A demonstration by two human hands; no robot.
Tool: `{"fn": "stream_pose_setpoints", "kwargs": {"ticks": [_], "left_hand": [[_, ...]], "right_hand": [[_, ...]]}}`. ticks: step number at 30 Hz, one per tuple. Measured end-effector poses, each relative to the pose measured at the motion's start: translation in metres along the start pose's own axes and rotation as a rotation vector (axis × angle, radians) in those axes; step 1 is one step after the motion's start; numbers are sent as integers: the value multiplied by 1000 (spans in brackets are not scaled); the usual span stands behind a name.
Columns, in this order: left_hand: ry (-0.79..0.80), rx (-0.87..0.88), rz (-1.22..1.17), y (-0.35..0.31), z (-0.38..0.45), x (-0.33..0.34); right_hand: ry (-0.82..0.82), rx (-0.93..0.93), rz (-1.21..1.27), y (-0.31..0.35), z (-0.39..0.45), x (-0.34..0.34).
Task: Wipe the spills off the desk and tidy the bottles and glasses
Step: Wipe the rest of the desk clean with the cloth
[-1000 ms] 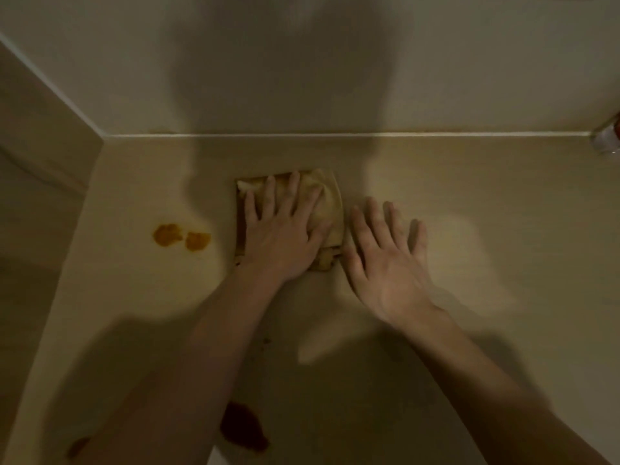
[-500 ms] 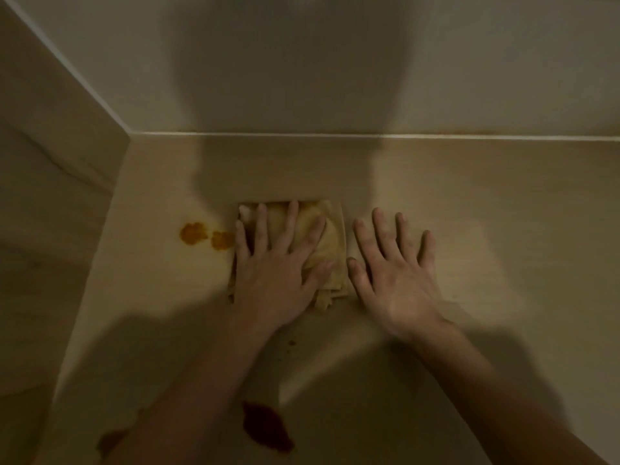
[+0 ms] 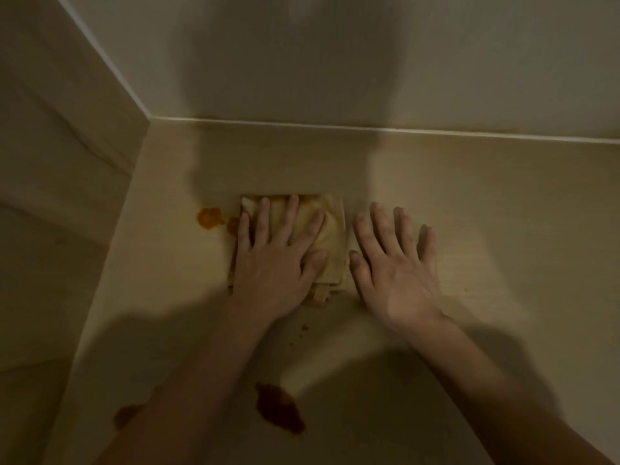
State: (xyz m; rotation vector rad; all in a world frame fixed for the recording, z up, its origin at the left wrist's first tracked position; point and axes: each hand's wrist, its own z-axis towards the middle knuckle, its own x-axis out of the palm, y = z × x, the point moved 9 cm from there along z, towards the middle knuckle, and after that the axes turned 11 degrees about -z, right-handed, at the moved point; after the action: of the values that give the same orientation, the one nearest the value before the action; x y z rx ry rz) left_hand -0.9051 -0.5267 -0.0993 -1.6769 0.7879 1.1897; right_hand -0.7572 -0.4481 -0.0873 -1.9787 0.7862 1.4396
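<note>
Pale cream walls [image 3: 335,62] fill the top of the view and meet in a corner at the upper left, a thin white seam running along their base. Below them the light beige wood-grain desk [image 3: 503,213] spreads across the whole lower picture, dim and heavily shadowed. Two bare forearms reach up from the bottom edge. The left hand [image 3: 275,260] lies flat, fingers straight and fanned, pressing down on the folded yellowish-tan cloth [image 3: 330,226] at the middle of the desk; the cloth's layered edges poke out under the heel of the palm. The right hand [image 3: 396,266] is just beside the cloth's right edge, palm down on bare desk, fingers straight and spread, holding nothing. Now the spills: a dark reddish-brown puddle [image 3: 278,411] sits near the front, between the forearms, with a smaller dark smear [image 3: 127,414] beside the left forearm. Two orange blots [image 3: 210,218] lie just left of the cloth, the nearer one touching its edge. Tiny brown specks [image 3: 304,327] dot the desk right below the cloth.
</note>
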Motion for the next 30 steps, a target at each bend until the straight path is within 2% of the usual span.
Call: {"fn": "stream_pose_setpoints", "kwargs": {"ticks": [13,22,30], "left_hand": [[1,-56,-43,9,37,-9],[28,-74,-7,7,-22,8],[18,-35,-35,36,43,-16]], "right_hand": [[0,0,-6,-4,-3,12],[2,16,-11,-7,-2,11],[-4,14,-11,-11,0,13]]}}
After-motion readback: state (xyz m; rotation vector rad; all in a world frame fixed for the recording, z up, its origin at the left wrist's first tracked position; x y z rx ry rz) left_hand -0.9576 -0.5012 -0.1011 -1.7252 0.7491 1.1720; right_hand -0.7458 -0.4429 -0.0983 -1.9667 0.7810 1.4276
